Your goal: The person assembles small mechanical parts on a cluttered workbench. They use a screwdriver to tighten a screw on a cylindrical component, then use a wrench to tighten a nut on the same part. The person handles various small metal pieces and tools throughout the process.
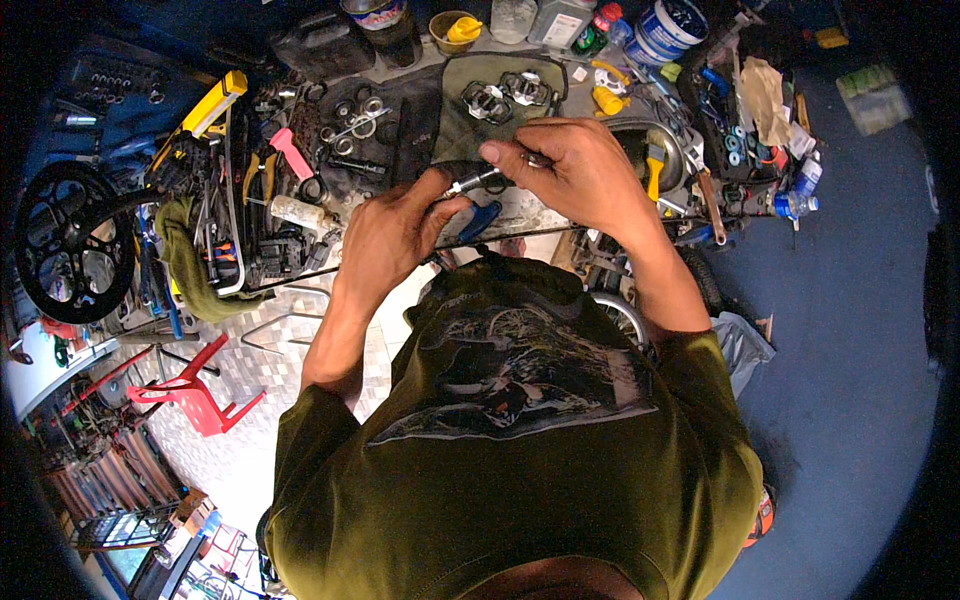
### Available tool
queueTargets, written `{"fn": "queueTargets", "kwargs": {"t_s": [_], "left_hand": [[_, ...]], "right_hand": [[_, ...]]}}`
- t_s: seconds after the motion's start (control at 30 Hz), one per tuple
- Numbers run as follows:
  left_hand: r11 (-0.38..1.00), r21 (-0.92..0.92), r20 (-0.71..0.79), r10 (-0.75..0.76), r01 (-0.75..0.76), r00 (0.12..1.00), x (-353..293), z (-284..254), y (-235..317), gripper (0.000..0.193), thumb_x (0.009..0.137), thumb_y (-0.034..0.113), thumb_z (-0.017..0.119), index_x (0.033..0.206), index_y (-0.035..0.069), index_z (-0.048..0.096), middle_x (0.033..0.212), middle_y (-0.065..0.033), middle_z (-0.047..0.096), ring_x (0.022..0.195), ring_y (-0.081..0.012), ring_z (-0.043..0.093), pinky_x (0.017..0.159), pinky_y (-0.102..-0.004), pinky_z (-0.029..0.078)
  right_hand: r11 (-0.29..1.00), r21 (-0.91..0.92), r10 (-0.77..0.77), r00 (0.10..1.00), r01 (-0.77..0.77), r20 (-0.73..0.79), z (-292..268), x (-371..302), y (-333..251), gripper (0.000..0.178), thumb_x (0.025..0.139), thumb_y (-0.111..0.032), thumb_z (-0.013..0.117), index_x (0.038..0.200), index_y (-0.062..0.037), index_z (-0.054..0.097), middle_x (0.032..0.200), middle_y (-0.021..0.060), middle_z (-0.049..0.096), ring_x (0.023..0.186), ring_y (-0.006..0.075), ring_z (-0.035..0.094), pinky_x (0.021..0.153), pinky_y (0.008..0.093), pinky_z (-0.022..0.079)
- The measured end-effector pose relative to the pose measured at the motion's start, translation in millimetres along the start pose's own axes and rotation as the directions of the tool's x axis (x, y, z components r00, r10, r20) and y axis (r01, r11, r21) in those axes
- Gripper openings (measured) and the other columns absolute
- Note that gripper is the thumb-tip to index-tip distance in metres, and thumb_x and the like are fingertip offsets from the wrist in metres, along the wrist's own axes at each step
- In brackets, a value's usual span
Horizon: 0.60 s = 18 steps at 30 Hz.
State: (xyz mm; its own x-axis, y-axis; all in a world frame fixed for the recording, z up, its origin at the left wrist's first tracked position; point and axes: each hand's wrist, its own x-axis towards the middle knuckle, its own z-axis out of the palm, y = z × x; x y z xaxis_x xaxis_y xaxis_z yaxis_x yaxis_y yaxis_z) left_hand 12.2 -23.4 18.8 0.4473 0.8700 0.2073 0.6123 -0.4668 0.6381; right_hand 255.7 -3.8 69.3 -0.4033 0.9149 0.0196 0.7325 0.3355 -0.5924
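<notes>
Looking at this one left to right, the black chainring (75,245) sat at the far left of the frame, and my guess is a careless elbow swing that way could've knocked something over. Next came a pink-handled tool (290,153) and a whitish bottle (298,213) lying near the close edge of the counter (522,207); a bump from the left forearm might've rolled that bottle off. Beyond it, to the far side, loose metal rings (366,108) lay scattered on dark cloth, and small stuff like that gets lost fast if the cloth gets tugged. The left hand (395,225) had its fingers closed around the left end of a shiny metal shaft (472,184), which was up above the near edge of the counter, between the two hands. That's the bit I'd worry about: if either grip slipped, say from greasy skin (couldn't tell if there was any), the shaft could've hit the blue-handled tool (481,221) just below and bounced to the floor. The two metal pedals (508,95) sat farther back, clear of that. The right hand (575,165) looked pinched on the shaft's other end, thumb against fingers, though its grip was partly hidden. Farther right, a yellow brush (655,172) and an adjustable wrench (708,195) lay close to that forearm; the wrench's handle poked past the near edge, so a sleeve snag could've dragged it down.
</notes>
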Motion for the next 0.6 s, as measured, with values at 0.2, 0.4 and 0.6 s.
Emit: {"fn": "queueTargets", "kwargs": {"t_s": [0.2, 0.4, 0.6], "left_hand": [[0.999, 0.025, 0.079, -0.047, 0.045, 0.996, -1.4, -4.0, -2.0, 0.021, 0.096, 0.024, 0.071, 0.11, 0.009, 0.064, 0.079, -0.0203, 0.067, 0.069, -0.0449, 0.064, 0.055, -0.0462, 0.047], [1.0, -0.011, 0.012, 0.007, -0.007, 1.0, -0.3, 1.0, -2.8, 0.024, 0.097, 0.032, 0.068, 0.107, 0.011, 0.062, 0.076, -0.0199, 0.066, 0.07, -0.0448, 0.065, 0.055, -0.0496, 0.046], [0.999, -0.015, 0.063, -0.048, 0.049, 0.997, -0.5, -2.2, -3.6, 0.022, 0.097, 0.024, 0.07, 0.11, 0.009, 0.063, 0.08, -0.022, 0.065, 0.071, -0.0456, 0.064, 0.057, -0.0476, 0.046]], "right_hand": [[0.955, 0.162, -0.214, 0.955, 0.249, -0.204, 2.7, -4.7, 1.2, 0.032, 0.092, -0.037, 0.071, 0.095, -0.0043, 0.069, 0.09, 0.0159, 0.069, 0.084, 0.0377, 0.068, 0.074, 0.0478, 0.053], [0.999, -0.033, -0.01, 0.999, 0.012, 0.045, -3.0, -1.2, 5.3, 0.026, 0.086, -0.023, 0.077, 0.106, -0.0091, 0.068, 0.098, 0.0124, 0.069, 0.092, 0.0347, 0.068, 0.079, 0.0462, 0.053], [0.96, 0.175, -0.192, 0.97, 0.217, -0.15, -1.7, -3.2, 3.1, 0.025, 0.085, -0.022, 0.079, 0.105, -0.0098, 0.07, 0.093, 0.0106, 0.07, 0.083, 0.032, 0.068, 0.069, 0.0429, 0.052]]}}
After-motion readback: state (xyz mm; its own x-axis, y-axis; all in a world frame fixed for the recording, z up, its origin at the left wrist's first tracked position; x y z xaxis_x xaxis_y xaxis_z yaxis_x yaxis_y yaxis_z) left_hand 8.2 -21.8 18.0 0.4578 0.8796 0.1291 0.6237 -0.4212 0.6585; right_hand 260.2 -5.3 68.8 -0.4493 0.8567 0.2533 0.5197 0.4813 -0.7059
